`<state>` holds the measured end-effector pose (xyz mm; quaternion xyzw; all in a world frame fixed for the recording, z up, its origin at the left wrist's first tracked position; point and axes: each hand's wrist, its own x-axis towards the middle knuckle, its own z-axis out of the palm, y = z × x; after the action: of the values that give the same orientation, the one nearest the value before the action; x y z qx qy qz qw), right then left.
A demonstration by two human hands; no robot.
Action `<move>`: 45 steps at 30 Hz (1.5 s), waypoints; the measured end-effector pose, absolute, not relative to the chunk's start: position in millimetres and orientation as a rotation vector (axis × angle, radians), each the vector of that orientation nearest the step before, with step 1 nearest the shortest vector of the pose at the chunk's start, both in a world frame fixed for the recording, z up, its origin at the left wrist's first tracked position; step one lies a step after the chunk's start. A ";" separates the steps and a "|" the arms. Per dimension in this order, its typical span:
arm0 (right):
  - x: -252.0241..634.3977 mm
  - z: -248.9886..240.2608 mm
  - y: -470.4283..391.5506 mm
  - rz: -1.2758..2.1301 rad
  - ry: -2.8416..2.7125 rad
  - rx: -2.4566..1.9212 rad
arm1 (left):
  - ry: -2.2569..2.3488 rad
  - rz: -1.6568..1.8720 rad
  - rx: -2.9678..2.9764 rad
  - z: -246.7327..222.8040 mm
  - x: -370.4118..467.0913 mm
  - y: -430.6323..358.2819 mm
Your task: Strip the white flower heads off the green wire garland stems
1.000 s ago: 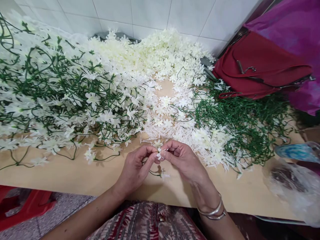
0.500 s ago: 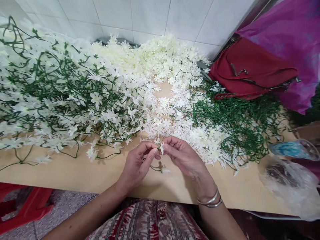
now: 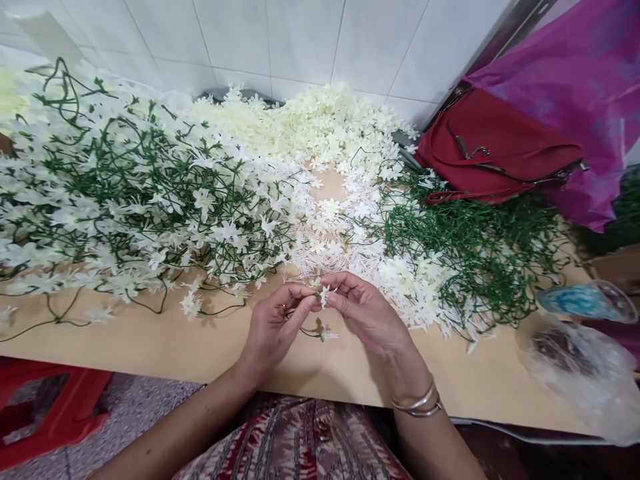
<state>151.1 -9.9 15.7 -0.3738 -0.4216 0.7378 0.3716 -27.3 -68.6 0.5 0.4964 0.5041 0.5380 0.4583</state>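
Note:
My left hand (image 3: 279, 325) pinches a thin green artificial flower stem (image 3: 311, 331) between thumb and forefinger. Close against it, my right hand (image 3: 367, 310) grips a small white artificial flower (image 3: 325, 296) at its fingertips. The two hands nearly touch above the table's front part. Below them hangs another white blossom on the same stem, over the wood. Just beyond the hands lie loose white stamens (image 3: 320, 257) and white petals (image 3: 410, 283). How flower and stem join is partly hidden by my fingers.
A large heap of stemmed white flowers (image 3: 150, 193) covers the left. Cream blossoms (image 3: 330, 120) lie by the tiled wall. Green stems (image 3: 465, 247) are piled at right, near a red handbag (image 3: 500, 143), a plastic cup (image 3: 585, 300) and a clear bag (image 3: 595, 380). A red stool (image 3: 65, 413) stands lower left.
The view has tilted slightly. My fingertips have drawn a little closer together around the flower and stem; otherwise the hands keep nearly the same pose.

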 end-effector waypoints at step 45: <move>152.6 14.0 -5.8 1.922 -1.399 -1.020 | 1.290 1.150 1.379 1.4 -32.9 -66.8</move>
<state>152.6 -5.8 14.0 -0.3793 -0.5201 0.7145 0.2740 -32.9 -66.8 1.4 0.5575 0.5213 0.4647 0.4488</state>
